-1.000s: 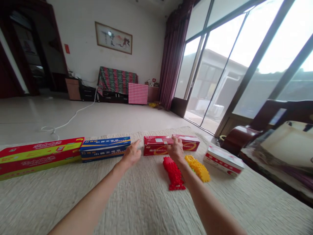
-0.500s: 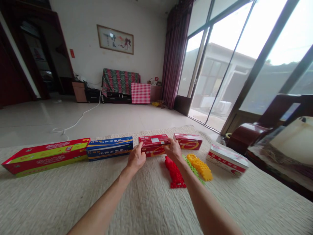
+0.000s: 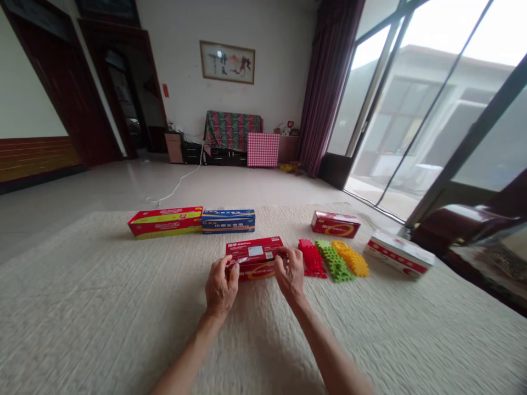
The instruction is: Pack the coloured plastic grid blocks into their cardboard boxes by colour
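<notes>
A red cardboard box point(image 3: 255, 251) with white printing and a pale label on its top lies on the cream quilted cover in front of me. My left hand point(image 3: 222, 285) grips its left end, thumb on the near side. At the right end, my right hand point(image 3: 290, 271) holds the same box with bent fingers. Right of that hand lie interlocking plastic pieces in three strips: red point(image 3: 313, 259), green point(image 3: 335, 262) and yellow point(image 3: 351, 259).
Behind to the left, a red-and-yellow box point(image 3: 167, 224) and a blue box point(image 3: 228, 222) stand end to end. A second red box point(image 3: 335, 225) and a white-and-red box point(image 3: 399, 255) stand to the right. Beyond the cover is tiled floor with a white cable point(image 3: 177, 186).
The red box has come nearer to me, out of line with the blue box, with both hands on it. My view has shifted left, and the green strip is more visible.
</notes>
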`<action>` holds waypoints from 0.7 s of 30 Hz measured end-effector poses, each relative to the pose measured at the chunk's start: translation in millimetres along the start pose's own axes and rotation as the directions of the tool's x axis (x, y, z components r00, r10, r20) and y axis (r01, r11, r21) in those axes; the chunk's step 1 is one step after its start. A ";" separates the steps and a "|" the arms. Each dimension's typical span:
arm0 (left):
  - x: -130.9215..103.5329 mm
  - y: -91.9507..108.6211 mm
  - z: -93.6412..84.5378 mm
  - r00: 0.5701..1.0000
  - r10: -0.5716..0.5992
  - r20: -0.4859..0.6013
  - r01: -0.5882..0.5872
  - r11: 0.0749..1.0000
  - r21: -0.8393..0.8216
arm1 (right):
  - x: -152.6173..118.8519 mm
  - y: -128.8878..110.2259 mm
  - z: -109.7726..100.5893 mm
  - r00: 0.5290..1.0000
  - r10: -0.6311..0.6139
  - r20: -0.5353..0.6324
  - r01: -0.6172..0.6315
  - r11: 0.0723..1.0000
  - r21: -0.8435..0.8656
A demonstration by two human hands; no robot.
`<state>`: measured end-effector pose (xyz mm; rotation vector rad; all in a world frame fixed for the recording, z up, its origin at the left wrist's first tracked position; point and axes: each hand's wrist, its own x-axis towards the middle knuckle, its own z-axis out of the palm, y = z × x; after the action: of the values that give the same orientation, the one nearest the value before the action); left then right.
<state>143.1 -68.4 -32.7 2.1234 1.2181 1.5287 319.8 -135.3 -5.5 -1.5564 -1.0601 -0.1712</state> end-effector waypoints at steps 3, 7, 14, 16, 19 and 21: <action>-6.6 -3.9 9.3 0.995 0.078 -0.064 -0.081 0.996 -0.044 | -20.2 12.2 4.9 0.993 -0.049 -0.109 0.055 0.997 0.056; -5.5 -10.8 17.5 0.990 0.113 -0.083 -0.119 0.990 -0.070 | -29.6 25.9 13.6 0.992 -0.015 -0.128 0.032 0.992 0.125; 0.7 -16.0 22.4 0.988 0.133 -0.075 -0.140 0.985 -0.098 | -21.0 33.2 23.3 0.966 0.257 -0.014 -0.237 0.908 0.347; 2.6 -16.9 24.3 0.988 0.132 -0.076 -0.140 0.985 -0.099 | -18.5 32.2 22.8 0.968 0.251 -0.015 -0.234 0.921 0.310; 4.1 -18.2 25.9 0.987 0.140 -0.075 -0.147 0.984 -0.099 | -16.6 30.4 22.2 0.966 0.257 -0.010 -0.243 0.922 0.300; 4.4 -18.6 26.1 0.986 0.148 -0.076 -0.155 0.983 -0.097 | -16.3 30.2 22.6 0.962 0.272 0.004 -0.260 0.913 0.313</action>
<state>157.5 -47.1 -52.2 2.1554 0.9944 1.7022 321.6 -121.6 -44.3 -1.3851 -0.7889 0.1479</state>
